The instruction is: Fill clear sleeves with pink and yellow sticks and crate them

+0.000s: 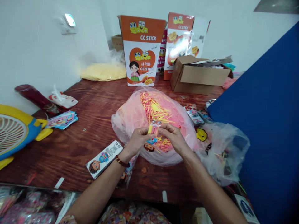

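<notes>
Over a big clear plastic bag full of thin pink and yellow sticks, my two hands hold one small clear packet. Yellow and pink sticks show inside it, and a cartoon print is near its lower part. My left hand, with a beaded bracelet at the wrist, pinches the packet's left side. At its right side, near the top, the fingers of my right hand are closed on it. Beside my left forearm lies a stack of white printed packets or cards with a cartoon face.
Orange and white cartons and an open brown box stand at the back. A yellow-blue fan, a dark red bottle and blue printed packets are at left. A blue panel borders the right, near another plastic bag.
</notes>
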### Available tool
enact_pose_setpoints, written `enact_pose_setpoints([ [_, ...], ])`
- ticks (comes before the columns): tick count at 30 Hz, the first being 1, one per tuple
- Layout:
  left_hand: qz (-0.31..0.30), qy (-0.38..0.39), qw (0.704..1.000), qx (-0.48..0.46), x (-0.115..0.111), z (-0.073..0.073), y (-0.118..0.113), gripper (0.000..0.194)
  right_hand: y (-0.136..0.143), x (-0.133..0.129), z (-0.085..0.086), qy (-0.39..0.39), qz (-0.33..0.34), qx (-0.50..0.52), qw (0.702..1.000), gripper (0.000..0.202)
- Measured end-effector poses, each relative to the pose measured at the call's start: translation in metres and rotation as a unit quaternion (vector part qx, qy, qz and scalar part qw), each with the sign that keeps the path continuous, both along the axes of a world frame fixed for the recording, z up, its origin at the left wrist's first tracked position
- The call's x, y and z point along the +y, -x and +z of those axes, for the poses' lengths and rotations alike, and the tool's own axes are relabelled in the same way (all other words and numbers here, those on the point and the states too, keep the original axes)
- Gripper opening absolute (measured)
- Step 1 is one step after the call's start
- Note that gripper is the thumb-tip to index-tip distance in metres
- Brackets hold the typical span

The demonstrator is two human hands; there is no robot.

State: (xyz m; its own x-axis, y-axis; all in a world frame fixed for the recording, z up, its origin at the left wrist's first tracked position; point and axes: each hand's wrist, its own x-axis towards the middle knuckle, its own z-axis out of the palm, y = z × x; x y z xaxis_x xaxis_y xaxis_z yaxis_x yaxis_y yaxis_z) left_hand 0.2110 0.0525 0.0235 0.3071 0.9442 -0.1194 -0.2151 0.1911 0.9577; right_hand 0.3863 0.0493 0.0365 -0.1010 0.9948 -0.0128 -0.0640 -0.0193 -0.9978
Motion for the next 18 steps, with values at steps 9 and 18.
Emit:
enact_pose_setpoints([
  [9,-0.007,0.033,0.999,0.023,-0.019,0.003,0.028,0.034,0.022,-0.007,-0.005,0.009,0.021,-0.027,0.999,0.024],
  [18,0.044,0.096,0.984,0.141,-0.07,-0.023,0.107,0.038,0.042,-0.029,-0.019,-0.012,0.135,-0.173,0.976,0.025],
])
